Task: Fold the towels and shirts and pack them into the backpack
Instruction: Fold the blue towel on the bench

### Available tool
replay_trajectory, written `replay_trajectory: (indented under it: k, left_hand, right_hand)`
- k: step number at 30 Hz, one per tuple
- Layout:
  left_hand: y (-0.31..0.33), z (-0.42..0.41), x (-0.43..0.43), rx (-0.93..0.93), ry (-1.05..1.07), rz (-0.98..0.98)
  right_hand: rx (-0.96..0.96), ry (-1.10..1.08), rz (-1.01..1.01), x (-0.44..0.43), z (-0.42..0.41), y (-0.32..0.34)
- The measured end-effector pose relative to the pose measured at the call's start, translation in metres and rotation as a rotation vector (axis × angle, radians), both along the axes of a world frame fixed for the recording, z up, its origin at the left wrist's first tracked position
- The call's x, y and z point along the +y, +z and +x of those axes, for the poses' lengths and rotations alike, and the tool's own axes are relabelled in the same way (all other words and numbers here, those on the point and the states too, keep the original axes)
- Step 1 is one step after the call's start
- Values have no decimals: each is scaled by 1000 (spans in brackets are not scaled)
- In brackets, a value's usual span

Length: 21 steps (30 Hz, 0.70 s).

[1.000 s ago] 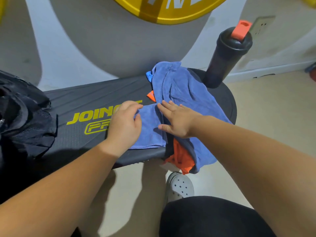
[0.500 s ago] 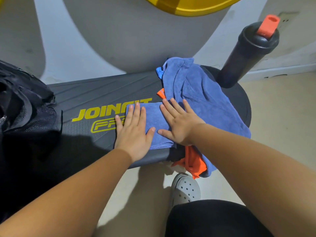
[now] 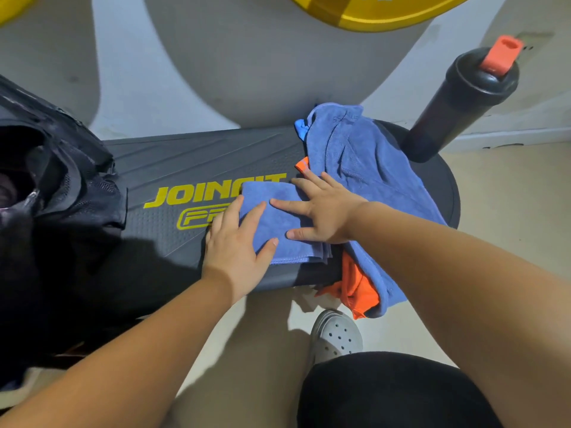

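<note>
Step in hand: The person is flattening a small folded blue towel (image 3: 285, 220) on the dark step platform (image 3: 191, 156). To my eye this is the pressing-down that finishes a fold, and this piece is not yet being packed.
Left hand: The left hand (image 3: 234, 242) is lying flat with its fingers straight. It is pressing the towel's left part while the palm is resting partly on the platform, and it is grasping nothing.
Right hand: The right hand (image 3: 321, 211) is pressing the towel's right side with fingers spread and straight. It too is holding nothing.
Folded towel: It is lying near the platform's front edge and covering the end of the yellow lettering. Its stacked layers are showing at the near right corner.
Loose pile: A larger blue towel (image 3: 355, 156) is lying crumpled just to the right, touching the folded one and draping over the front edge. An orange shirt (image 3: 358, 288) is hanging out from beneath it.
Backpack: The black backpack (image 3: 61, 186) is sitting at the platform's left end, well apart from the folded towel. Its mouth seems to be gaping, though the inside is too dark to read.
Next move: I would say both hands are going to need to take hold of the whole bundle together, so the layers are not sliding apart on the way left to the bag.
Nearby: A black bottle (image 3: 457, 97) is standing at the far right end.
</note>
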State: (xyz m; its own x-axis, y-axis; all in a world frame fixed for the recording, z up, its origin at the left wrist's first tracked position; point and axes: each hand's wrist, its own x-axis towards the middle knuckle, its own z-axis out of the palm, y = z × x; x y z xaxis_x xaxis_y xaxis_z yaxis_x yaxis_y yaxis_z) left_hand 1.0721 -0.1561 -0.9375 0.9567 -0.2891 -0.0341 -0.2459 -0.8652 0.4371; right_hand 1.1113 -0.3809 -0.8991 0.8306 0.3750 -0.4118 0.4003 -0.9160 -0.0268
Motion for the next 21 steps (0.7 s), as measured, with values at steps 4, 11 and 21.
replay_trajectory:
  k: [4,11,21]
  left_hand:
    - [5,-5,16,26,19,46]
    - [23,10,41,-13,115,19]
    - [37,28,38,114,-20,174]
  right_hand:
    - [69,-77,-44,11,6,11]
    - [131,-187,-42,41,-22,26]
    - [303,-170,14,23,-31,50]
